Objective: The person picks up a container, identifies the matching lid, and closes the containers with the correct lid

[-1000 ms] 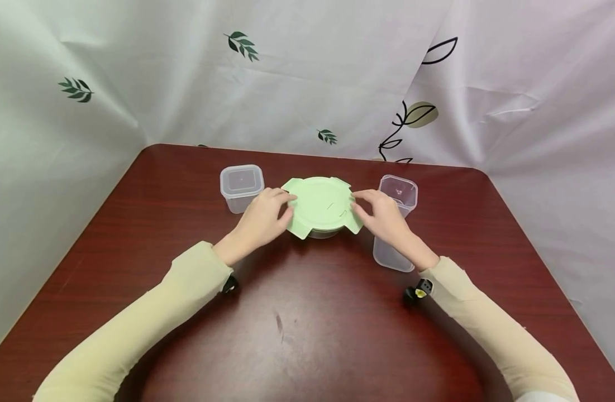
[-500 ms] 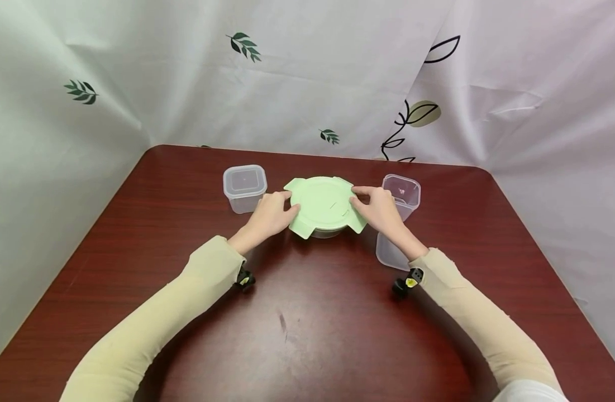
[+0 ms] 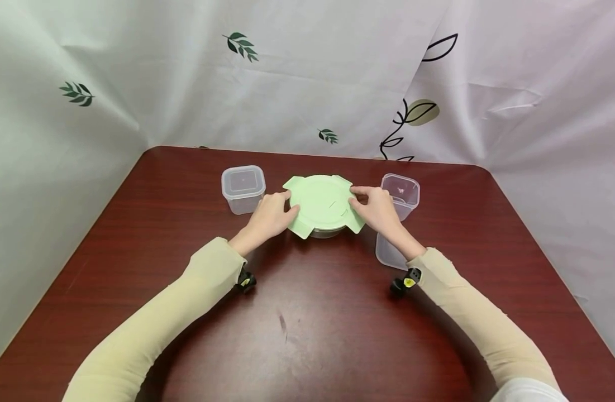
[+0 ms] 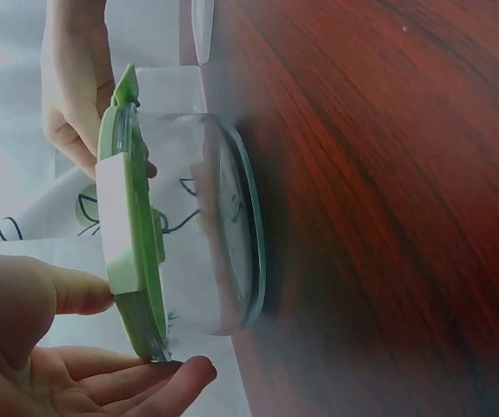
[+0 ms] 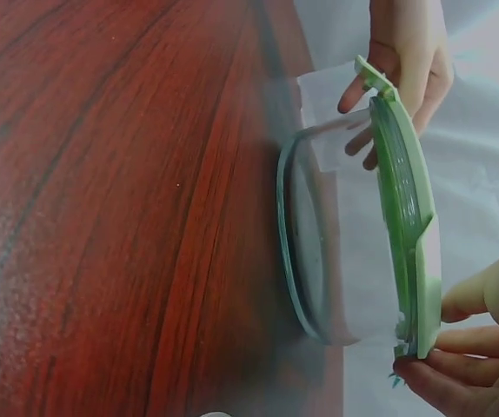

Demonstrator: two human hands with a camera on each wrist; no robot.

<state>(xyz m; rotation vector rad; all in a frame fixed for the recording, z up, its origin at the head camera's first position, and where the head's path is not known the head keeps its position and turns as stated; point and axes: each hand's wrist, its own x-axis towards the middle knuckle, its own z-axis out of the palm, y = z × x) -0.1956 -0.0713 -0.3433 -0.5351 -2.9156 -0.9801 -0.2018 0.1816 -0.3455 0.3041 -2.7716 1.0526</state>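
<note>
A round, light green snap-on lid (image 3: 321,201), its side flaps spread outward, sits on a clear glass bowl (image 3: 325,234) at the middle of the table. My left hand (image 3: 270,215) pinches the lid's left edge; in the left wrist view its thumb (image 4: 84,291) presses the top side while the fingers curl beneath the rim. On the opposite edge, my right hand (image 3: 380,209) pinches the lid too. Its thumb (image 5: 469,300) and fingers meet at the rim in the right wrist view. Through the glass wall (image 5: 354,252), the bowl's inside looks bare.
Behind my left hand stands a lidded clear plastic box (image 3: 243,187). An uncovered clear plastic box (image 3: 401,192) is beyond my right hand, with a translucent flat lid (image 3: 389,252) lying under that forearm. White patterned cloth (image 3: 307,72) hangs along the table's back edge.
Both hands have closed from loosely spread fingers beside the lid to a pinch on its edges. The forearms have shifted inward. The bowl stays in place.
</note>
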